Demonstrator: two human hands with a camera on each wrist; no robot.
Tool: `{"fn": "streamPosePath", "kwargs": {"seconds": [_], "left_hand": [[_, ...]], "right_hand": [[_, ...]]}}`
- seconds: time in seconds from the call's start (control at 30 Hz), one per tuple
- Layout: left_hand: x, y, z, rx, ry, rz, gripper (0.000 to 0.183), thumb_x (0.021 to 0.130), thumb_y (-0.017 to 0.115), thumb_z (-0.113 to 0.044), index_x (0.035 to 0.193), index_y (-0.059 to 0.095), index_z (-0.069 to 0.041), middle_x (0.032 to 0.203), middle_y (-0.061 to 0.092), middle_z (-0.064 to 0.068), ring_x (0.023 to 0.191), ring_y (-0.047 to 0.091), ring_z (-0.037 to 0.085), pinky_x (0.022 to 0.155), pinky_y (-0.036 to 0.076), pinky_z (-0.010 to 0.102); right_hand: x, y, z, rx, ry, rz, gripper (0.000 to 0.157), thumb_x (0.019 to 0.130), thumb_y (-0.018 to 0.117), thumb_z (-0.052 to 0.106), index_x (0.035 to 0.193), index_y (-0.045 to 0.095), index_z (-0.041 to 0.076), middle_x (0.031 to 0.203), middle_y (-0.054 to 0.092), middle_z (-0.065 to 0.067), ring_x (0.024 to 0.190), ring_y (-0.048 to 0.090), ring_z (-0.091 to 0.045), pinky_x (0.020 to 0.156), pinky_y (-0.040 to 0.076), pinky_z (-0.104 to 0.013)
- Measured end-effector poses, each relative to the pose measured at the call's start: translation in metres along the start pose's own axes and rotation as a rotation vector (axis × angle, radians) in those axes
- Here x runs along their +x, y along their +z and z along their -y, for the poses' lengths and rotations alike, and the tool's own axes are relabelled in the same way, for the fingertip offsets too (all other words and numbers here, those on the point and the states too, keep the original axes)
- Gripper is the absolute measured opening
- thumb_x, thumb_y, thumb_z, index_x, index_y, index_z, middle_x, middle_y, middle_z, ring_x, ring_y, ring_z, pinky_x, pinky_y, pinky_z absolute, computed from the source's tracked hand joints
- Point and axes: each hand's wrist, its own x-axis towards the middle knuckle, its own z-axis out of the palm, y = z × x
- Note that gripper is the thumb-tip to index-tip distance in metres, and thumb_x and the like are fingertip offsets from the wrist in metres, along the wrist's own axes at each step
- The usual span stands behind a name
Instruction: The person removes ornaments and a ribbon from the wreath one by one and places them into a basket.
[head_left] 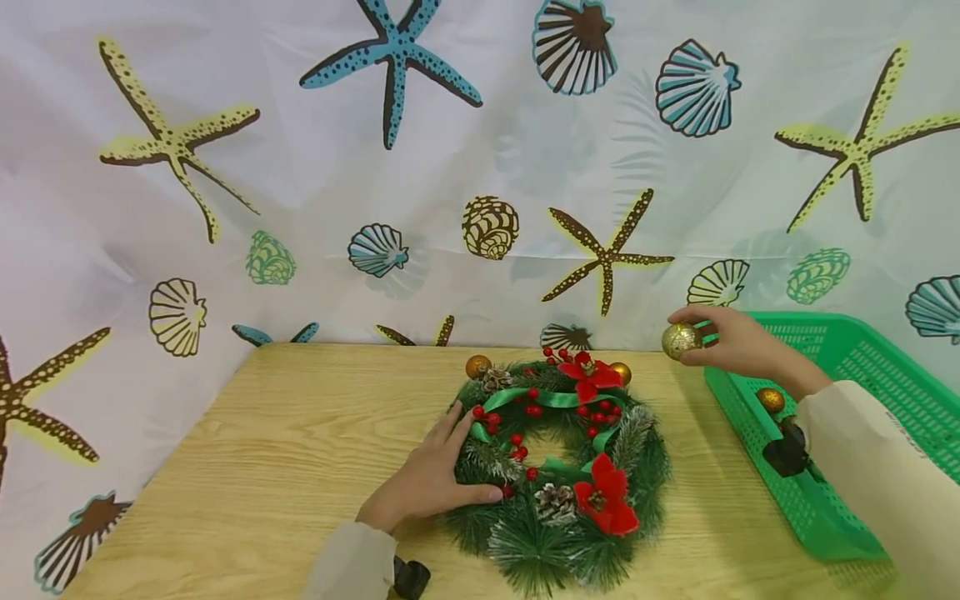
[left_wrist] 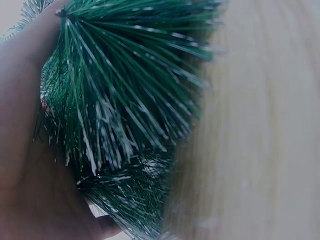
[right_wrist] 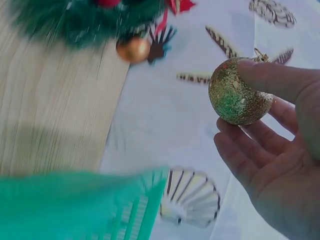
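A green wreath (head_left: pixel 525 537) lies on the wooden table, trimmed with red poinsettias (head_left: pixel 606 497), red berries, pinecones (head_left: pixel 555 502) and green ribbon. My left hand (head_left: pixel 427 479) rests on its left side, thumb and fingers spread over the needles (left_wrist: pixel 125 85); some fingers are hidden in the left wrist view. My right hand (head_left: pixel 738 342) pinches a glittery gold Christmas ball (right_wrist: pixel 235 95) between thumb and fingers, raised above the table near the basket's back left corner. Two orange-gold balls, one left (head_left: pixel 477 367) and one right (head_left: pixel 620 373), sit at the wreath's back edge.
A green plastic basket (head_left: pixel 832 533) stands at the right, with an orange-gold ball (head_left: pixel 770 400) in it; my right forearm crosses over it and hides part of its contents. A white cloth (head_left: pixel 435 308) printed with starfish and shells hangs behind the table (head_left: pixel 300 450).
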Motion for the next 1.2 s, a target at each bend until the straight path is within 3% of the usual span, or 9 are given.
{"fn": "streamPosePath", "kwargs": {"seconds": [0.27,0.53,0.83,1.2], "left_hand": [[0.0,0.0,0.0,-0.005,0.0,-0.001,0.108,0.079,0.064,-0.065,0.155,0.008,-0.013,0.161,-0.003,0.012,0.145,0.009,0.044,0.106,0.025,0.068],[0.001,0.0,-0.001,0.002,-0.001,-0.002,0.108,0.079,0.064,-0.065,0.155,0.009,-0.012,0.161,-0.003,0.012,0.145,0.01,0.044,0.106,0.024,0.068],[0.001,0.001,0.0,-0.005,0.0,-0.002,0.106,0.08,0.065,-0.063,0.155,0.009,-0.012,0.161,-0.003,0.012,0.145,0.01,0.045,0.106,0.023,0.068],[0.001,0.001,-0.001,-0.001,0.004,-0.006,0.106,0.081,0.065,-0.062,0.155,0.009,-0.011,0.161,-0.003,0.012,0.144,0.01,0.046,0.105,0.025,0.068]], "right_hand": [[-0.029,-0.025,-0.03,-0.092,0.079,-0.036,0.055,0.091,0.067,0.021,0.137,0.046,0.001,0.137,0.045,-0.027,0.116,0.05,-0.047,0.083,0.05,-0.054],[-0.056,-0.039,-0.066,-0.114,0.129,-0.067,0.058,0.09,0.068,0.019,0.136,0.043,-0.006,0.13,0.046,-0.033,0.112,0.05,-0.052,0.08,0.049,-0.055],[-0.072,-0.037,-0.101,-0.116,0.203,-0.08,0.061,0.088,0.068,0.013,0.134,0.04,-0.013,0.126,0.043,-0.038,0.107,0.052,-0.055,0.073,0.053,-0.049],[-0.079,-0.028,-0.115,-0.09,0.24,-0.068,0.064,0.086,0.07,0.017,0.133,0.04,-0.015,0.123,0.045,-0.039,0.108,0.05,-0.056,0.074,0.053,-0.05]]}}
